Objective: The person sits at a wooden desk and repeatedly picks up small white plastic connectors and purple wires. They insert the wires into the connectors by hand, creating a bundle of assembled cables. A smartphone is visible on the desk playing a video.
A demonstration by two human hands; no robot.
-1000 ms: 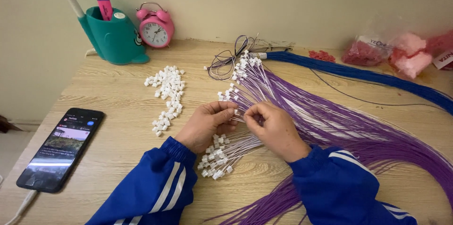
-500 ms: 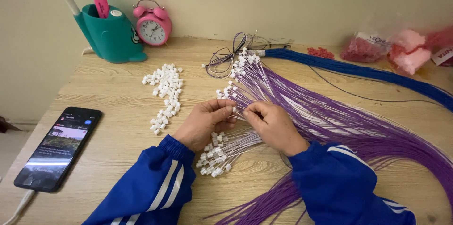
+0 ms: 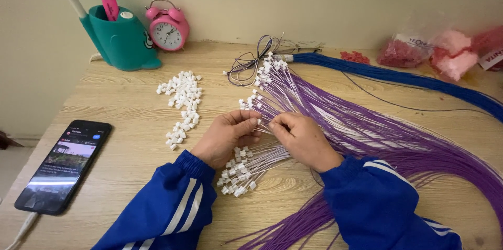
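Note:
My left hand (image 3: pixel 226 136) and my right hand (image 3: pixel 301 139) meet at the middle of a wooden table (image 3: pixel 126 93), fingertips pinched together on a thin purple-and-white wire and a small white connector (image 3: pixel 259 122). A large fan of purple wires (image 3: pixel 367 129) spreads from under my hands to the right. A bunch of wire ends fitted with white connectors (image 3: pixel 238 174) lies below my left hand. More tipped ends (image 3: pixel 267 72) lie above. A loose pile of white connectors (image 3: pixel 182 100) sits to the left. Both sleeves are blue with white stripes.
A black phone (image 3: pixel 64 165) with a lit screen lies at the left front, cable attached. A teal pen holder (image 3: pixel 119 37) and a pink alarm clock (image 3: pixel 167 27) stand at the back left. A blue wire bundle (image 3: pixel 398 77) and bags of red and pink parts (image 3: pixel 435 51) lie at the back right.
My hands stay together at the same spot; only the fingers shift slightly on the wire. The view has drifted a little.

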